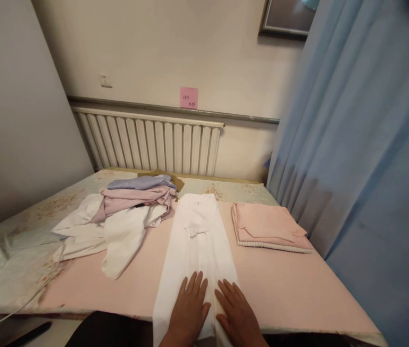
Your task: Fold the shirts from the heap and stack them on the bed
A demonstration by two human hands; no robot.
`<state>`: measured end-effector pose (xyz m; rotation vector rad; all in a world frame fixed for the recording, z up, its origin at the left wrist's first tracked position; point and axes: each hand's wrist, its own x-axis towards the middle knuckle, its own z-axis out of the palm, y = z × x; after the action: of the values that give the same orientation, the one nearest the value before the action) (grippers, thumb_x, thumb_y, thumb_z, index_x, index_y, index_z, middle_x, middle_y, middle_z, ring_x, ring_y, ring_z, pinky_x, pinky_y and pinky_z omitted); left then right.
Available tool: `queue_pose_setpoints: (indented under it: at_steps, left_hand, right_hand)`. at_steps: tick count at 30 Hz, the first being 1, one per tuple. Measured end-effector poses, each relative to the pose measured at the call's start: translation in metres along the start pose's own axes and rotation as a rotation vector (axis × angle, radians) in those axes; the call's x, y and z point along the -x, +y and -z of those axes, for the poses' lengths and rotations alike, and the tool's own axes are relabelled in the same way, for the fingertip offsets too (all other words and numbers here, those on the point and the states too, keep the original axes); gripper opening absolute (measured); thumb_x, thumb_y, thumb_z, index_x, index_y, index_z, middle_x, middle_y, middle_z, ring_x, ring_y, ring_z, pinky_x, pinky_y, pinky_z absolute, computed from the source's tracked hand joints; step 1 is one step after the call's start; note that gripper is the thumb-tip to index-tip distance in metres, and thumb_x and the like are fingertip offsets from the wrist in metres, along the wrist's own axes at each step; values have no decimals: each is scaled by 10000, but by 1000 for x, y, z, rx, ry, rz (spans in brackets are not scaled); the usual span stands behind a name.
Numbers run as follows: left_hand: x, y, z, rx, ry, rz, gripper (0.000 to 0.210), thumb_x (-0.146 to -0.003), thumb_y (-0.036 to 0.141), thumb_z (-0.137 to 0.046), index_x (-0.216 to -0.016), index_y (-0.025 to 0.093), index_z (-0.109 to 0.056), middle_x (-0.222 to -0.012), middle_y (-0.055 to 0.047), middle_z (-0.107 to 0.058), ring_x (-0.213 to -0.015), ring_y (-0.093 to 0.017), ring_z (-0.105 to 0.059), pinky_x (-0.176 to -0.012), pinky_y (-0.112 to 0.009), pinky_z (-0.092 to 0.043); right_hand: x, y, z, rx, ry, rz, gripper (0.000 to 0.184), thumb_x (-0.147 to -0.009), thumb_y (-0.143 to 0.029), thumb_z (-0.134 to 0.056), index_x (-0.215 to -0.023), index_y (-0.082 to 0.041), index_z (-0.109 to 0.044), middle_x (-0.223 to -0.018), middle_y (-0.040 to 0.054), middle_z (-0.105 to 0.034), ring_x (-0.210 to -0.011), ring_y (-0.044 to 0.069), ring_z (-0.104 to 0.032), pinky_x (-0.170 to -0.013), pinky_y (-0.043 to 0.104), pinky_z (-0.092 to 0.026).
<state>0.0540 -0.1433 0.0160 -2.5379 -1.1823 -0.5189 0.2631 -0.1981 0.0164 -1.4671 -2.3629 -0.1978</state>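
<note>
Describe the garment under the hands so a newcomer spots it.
Find the table by the radiator, then its pink mat. Between a messy pile and a folded stack, under the left hand and right hand, is the white garment. Unlike both neighbours, it lies flat in one long strip.

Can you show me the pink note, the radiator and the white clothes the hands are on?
Pink note [189, 98]: head view, its middle.
Radiator [150, 144]: head view, a middle fin.
White garment [196, 254]: head view, cloth near its middle.
</note>
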Motion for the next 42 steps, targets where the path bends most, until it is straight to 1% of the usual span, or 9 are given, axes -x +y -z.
queue_pose_setpoints:
  at_steps: [4, 10, 22, 27, 31, 42]
  left_hand:
    - [-1, 0, 2, 4, -6, 5, 542, -847, 272, -497, -1379, 219, -412, -1447, -71, -431, -1324, -269, -392, -1041, -486, -385]
    - [-1, 0, 2, -2, -28, 1, 568, -833, 266, -499, -1389, 216, -396, -1461, -72, -410, -1340, -267, -369, -1050, -484, -383]
    - [-1, -1, 4, 12, -29, -1, 565, -844, 281, -496, -1396, 220, -390, -1458, -74, -413, -1335, -268, -377, -1050, -486, -381]
    - [-2, 0, 5, 5, -44, -3, 561, -840, 275, -498, -1389, 214, -403, -1453, -81, -418, -1327, -276, -390, -1045, -489, -387]
    - [-2, 0, 6, 6, -56, -3, 564, -844, 282, -498, -1395, 217, -394, -1461, -83, -406, -1333, -279, -380, -1048, -494, -383]
    - [-1, -1, 3, 15, -32, -3, 572, -841, 276, -506, -1397, 217, -387, -1460, -75, -410, -1339, -272, -369, -1052, -488, -376]
  right_hand:
    - [0, 0, 1, 0, 2, 6, 567, -873, -288, -533, -1418, -250, -381, -1505, 33, -324, -1385, 254, -288, -1108, 471, -340]
    - [1, 1, -2, 31, -3, 7, 535, -898, -307, -500, -1416, -239, -383, -1511, 35, -309, -1392, 255, -270, -1105, 478, -343]
    - [1, -1, 0, 14, -18, -6, 551, -887, -301, -515, -1418, -244, -379, -1514, 31, -302, -1395, 252, -263, -1112, 473, -334]
    - [2, 1, -3, 13, -8, 1, 539, -891, -319, -511, -1411, -245, -391, -1511, 34, -310, -1393, 253, -270, -1109, 474, -336]
    - [2, 1, -2, 12, 4, 6, 541, -888, -296, -514, -1412, -241, -389, -1513, 36, -305, -1394, 247, -268, -1117, 472, -324]
    - [2, 0, -1, -5, 15, -5, 559, -866, -271, -538, -1406, -244, -396, -1509, 39, -315, -1393, 251, -270, -1112, 471, -328]
